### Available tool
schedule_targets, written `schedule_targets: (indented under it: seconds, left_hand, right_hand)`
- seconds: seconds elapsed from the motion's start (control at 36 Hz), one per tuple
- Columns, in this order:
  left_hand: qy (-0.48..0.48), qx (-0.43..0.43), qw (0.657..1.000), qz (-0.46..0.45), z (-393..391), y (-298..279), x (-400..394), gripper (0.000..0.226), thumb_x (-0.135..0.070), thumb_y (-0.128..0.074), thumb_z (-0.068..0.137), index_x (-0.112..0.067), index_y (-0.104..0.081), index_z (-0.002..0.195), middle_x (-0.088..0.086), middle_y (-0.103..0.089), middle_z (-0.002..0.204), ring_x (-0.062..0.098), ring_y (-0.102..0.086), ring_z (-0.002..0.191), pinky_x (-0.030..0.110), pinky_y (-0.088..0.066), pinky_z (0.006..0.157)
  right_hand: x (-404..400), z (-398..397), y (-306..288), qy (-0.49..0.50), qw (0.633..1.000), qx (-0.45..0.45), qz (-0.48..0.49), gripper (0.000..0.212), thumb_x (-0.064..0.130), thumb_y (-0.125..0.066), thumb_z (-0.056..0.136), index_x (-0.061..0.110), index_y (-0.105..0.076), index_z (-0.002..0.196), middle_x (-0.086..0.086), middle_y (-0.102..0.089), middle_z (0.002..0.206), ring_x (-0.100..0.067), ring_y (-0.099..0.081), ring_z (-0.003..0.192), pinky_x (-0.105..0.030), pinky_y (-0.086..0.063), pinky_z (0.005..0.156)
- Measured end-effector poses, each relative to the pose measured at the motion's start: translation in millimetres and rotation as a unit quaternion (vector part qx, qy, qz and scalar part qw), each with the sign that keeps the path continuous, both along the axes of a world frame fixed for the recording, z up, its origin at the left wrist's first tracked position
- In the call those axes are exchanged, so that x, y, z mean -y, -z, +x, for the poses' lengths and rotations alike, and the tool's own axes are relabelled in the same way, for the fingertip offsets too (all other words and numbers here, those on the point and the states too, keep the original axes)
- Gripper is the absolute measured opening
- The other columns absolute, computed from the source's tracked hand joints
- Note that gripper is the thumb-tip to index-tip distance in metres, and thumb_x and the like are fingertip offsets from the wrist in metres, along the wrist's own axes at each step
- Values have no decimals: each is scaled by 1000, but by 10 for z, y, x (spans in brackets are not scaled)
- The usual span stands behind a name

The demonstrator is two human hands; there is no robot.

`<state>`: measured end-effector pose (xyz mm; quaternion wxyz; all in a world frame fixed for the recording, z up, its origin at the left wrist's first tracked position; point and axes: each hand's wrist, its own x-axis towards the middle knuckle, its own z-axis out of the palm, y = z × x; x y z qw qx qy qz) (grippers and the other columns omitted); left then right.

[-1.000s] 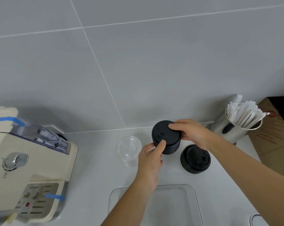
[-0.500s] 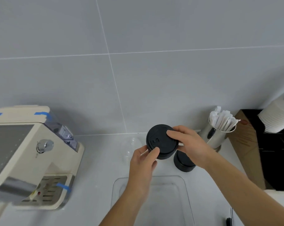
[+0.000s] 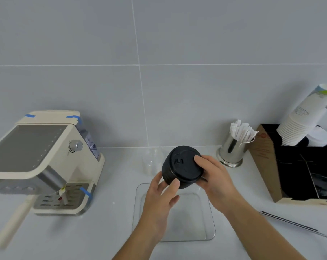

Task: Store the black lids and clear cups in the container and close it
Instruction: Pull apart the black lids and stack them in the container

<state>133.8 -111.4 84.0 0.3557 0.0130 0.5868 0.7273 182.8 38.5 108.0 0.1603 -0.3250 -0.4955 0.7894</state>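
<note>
Head view, looking down at a pale counter (image 3: 110, 231), and both hands are on a stack of black lids (image 3: 183, 167). The stack is up off the surface, tilted so its top face leans toward the camera and to the right, and it hangs over the far edge of the clear container (image 3: 205, 218). The right hand (image 3: 215, 178) grips it from the right side, thumb pressed on the top face, fingers wrapped behind and out of sight. The left hand (image 3: 161, 196) comes in from below and to the left, thumb against the near lower rim of the stack, fingers curled around the underside: a two-handed clasp, lids sandwiched between them. The container itself sits open on the counter, directly under the left wrist, with nothing visible inside through its clear floor. Just behind the stack to the left stand clear cups (image 3: 151, 162), faint against the grey wall, near the lids; whether they touch cannot be told. Far left, a cream coffee machine (image 3: 46, 162) with blue tape strips. To the right of the hands, a steel cup (image 3: 232, 151) full of white paper-wrapped sticks, then a brown box (image 3: 265, 162) with dark compartments and a leaning tower of white paper cups (image 3: 305, 119). A thin dark rod (image 3: 290, 221) lies on the counter at near right.
</note>
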Motion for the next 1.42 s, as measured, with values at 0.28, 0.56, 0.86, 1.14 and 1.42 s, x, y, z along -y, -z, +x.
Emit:
schedule_targets:
  seconds: [0.28, 0.56, 0.86, 1.14, 1.42]
  left_hand:
    - [-31, 4, 1000, 1, 223, -100, 177, 109, -56, -87, 53, -32, -34, 145, 1, -56, 134, 18, -59, 118, 42, -46, 107]
    - [-39, 1, 999, 7, 62, -237, 305, 52, -22, -76, 81, -25, -55, 128, 3, -68, 120, 19, -69, 105, 30, -58, 78]
    - [110, -17, 994, -17, -109, -264, 513, 64, -33, -86, 64, -25, -63, 123, 2, -74, 113, 21, -71, 103, 31, -58, 76]
    - [39, 69, 997, 15, -30, -151, 499, 68, -41, -74, 71, -18, -56, 132, 5, -71, 120, 23, -67, 111, 36, -57, 83]
    - [47, 109, 992, 41, 117, -14, 498, 30, -23, -51, 99, -17, -64, 125, 8, -74, 116, 25, -69, 111, 37, -52, 94]
  right_hand:
    - [472, 235, 44, 9, 999, 18, 32, 32, 28, -65, 90, 32, -66, 122, 2, -70, 120, -16, -68, 108, -44, -59, 87]
    - [722, 316, -92, -40, 993, 12, 113, 27, 41, -62, 90, 48, -63, 116, 14, -65, 122, -3, -64, 106, -44, -52, 96]
    - [521, 435, -200, -146, 984, 14, 105, 29, 29, -62, 90, 31, -67, 119, 5, -70, 121, -15, -65, 113, -49, -55, 95]
    - [606, 422, 10, -38, 999, 30, -19, 21, 23, -59, 94, 27, -75, 106, 1, -74, 110, -25, -63, 114, -59, -53, 93]
    - [679, 418, 199, 32, 998, 54, 22, 18, 25, -63, 93, 29, -72, 108, 2, -75, 106, -21, -69, 103, -49, -57, 89]
